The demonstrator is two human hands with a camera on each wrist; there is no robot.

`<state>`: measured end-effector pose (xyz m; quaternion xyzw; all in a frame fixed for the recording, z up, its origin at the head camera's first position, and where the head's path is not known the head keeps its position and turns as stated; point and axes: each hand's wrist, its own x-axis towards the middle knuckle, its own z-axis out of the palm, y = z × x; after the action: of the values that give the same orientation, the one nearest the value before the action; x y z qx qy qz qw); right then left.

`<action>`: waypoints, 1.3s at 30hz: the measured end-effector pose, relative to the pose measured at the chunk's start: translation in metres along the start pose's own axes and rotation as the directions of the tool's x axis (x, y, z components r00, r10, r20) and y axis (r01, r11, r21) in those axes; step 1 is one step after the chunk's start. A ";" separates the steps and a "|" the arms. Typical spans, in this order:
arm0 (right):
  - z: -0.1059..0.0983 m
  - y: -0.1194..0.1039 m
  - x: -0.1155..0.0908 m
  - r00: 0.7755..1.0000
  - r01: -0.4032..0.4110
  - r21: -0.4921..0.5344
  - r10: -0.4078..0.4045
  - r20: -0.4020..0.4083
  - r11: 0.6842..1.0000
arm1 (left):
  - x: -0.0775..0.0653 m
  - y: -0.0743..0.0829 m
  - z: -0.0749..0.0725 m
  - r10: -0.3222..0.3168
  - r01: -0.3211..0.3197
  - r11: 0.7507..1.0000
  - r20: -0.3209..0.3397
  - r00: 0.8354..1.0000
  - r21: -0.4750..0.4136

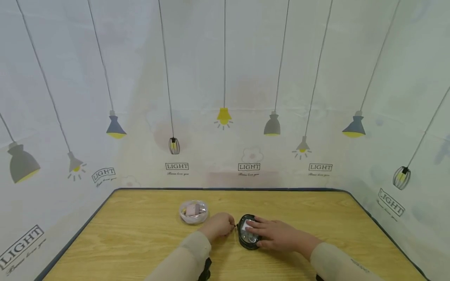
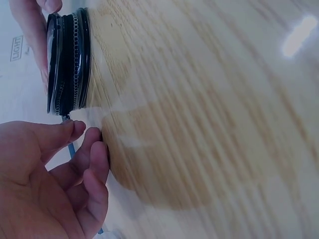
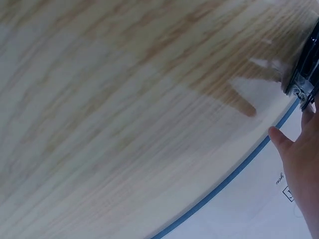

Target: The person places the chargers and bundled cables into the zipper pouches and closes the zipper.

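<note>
A small oval zip pouch [image 1: 245, 239], black-edged with a clear top, lies on the wooden table. Something white and some coiled items show through its top. My left hand [image 1: 219, 226] is at the pouch's left side, its thumb and forefinger pinching the small zipper pull [image 2: 65, 118]. In the left wrist view the zipper runs along the pouch's side wall. My right hand [image 1: 277, 235] rests on the pouch's top with fingers spread and fairly straight. The right wrist view catches only the pouch's edge [image 3: 303, 82] beside that hand.
A round translucent bowl [image 1: 191, 221] stands left of the pouch, beyond my left forearm. Inside it are a pink plug-like block [image 1: 192, 210] and some small metallic items. The table [image 1: 140, 226] has a dark edge and meets a lamp-patterned cloth [image 1: 211, 78] on several sides.
</note>
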<state>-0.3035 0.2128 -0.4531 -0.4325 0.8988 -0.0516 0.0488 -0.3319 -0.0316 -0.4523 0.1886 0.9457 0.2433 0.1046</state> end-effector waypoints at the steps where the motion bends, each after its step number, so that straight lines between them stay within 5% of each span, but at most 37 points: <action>1: 0.000 0.000 0.000 1.000 0.005 -0.002 -0.005 -0.003 1.000 | 0.001 -0.001 0.000 0.004 -0.004 1.000 -0.003 1.000 0.005; 10: -0.004 -0.001 0.003 1.000 -0.016 0.025 0.016 0.011 1.000 | 0.003 -0.007 0.001 -0.003 0.003 1.000 0.004 1.000 -0.018; 28: -0.002 0.000 0.001 1.000 -0.011 0.055 0.011 0.010 0.998 | -0.014 0.000 0.000 0.028 -0.028 0.999 -0.001 1.000 0.037; 39: 0.006 0.006 0.002 1.000 -0.027 0.063 0.027 -0.005 0.998 | -0.025 0.004 0.003 0.013 -0.010 0.993 0.019 1.000 -0.116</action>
<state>-0.3080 0.2145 -0.4602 -0.4184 0.9027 -0.0806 0.0603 -0.3071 -0.0374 -0.4498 0.1900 0.9278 0.2965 0.1234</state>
